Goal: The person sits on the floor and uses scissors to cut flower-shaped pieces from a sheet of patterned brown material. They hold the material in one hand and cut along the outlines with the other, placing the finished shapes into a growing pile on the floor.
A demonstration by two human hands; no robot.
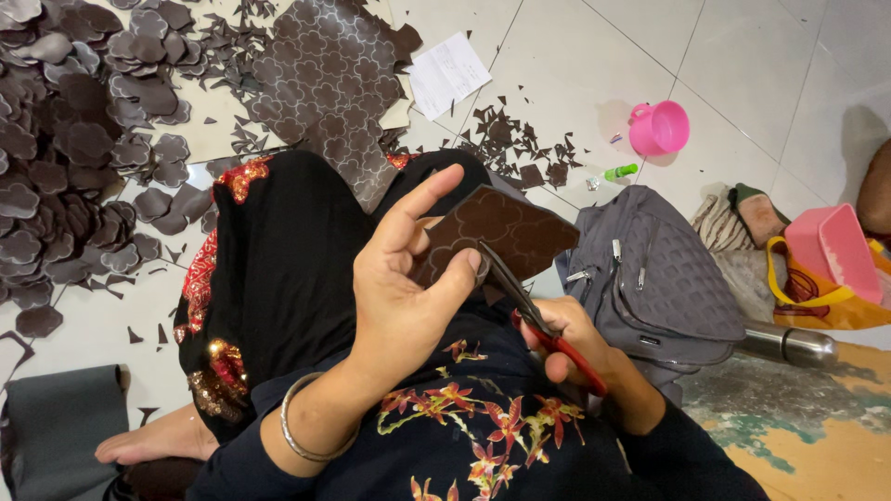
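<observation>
My left hand (408, 288) pinches a dark brown leather-like piece (515, 227) marked with flower outlines, thumb on its near edge and fingers spread above it. My right hand (575, 348) grips red-handled scissors (524, 306), their dark blades biting into the piece's lower left edge. Both hands work over my lap, which is covered in black cloth with red and gold trim. A metal bangle circles my left wrist.
Several cut brown flower shapes (65, 139) are heaped on the tiled floor at left, near a larger marked sheet (325, 74) and scattered offcuts (520, 148). A grey bag (659, 278), pink cup (661, 127), white paper (447, 72) and metal flask (789, 345) lie at right.
</observation>
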